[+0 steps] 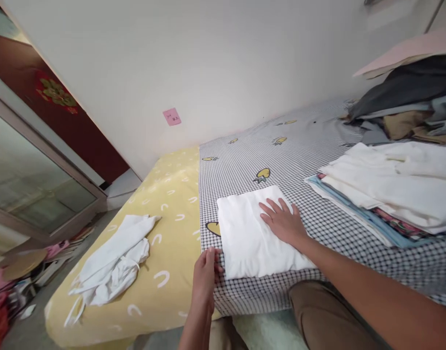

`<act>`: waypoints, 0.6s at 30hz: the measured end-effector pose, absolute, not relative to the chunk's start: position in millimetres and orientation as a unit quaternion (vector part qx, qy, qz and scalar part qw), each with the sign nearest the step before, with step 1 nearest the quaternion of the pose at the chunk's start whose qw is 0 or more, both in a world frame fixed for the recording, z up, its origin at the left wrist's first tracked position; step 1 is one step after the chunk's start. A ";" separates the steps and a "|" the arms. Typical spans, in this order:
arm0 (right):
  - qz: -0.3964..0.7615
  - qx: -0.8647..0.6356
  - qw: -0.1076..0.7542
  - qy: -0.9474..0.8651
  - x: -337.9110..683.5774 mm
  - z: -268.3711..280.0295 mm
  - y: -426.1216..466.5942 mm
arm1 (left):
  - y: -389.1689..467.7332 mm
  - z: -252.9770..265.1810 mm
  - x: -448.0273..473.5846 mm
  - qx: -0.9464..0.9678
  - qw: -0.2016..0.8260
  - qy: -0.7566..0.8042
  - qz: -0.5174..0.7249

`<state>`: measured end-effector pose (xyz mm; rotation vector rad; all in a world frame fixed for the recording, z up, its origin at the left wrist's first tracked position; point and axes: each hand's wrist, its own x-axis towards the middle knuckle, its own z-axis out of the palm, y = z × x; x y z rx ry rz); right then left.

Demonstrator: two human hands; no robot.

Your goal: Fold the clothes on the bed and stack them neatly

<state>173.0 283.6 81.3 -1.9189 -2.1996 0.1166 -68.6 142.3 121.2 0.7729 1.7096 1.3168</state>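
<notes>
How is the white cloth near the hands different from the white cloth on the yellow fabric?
The near cloth is folded into a flat, roughly square shape; the other cloth is loosely bunched, with loose ends. The near cloth lies on checked fabric, while the other lies on yellow fabric. The right hand presses flat on the near cloth; neither hand touches the other. Both are white.

No text can be read with certainty. A pink note point(171, 116) on the white wall point(252, 63) bears dark handwritten marks, too small to make out; a red-and-gold decoration point(56, 92) shows no legible lettering.
</notes>
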 end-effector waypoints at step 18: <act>0.002 -0.652 0.148 -0.744 171.9 76.3 284.1 | 185.0 154.5 -56.3 0.351 0.591 0.668 0.286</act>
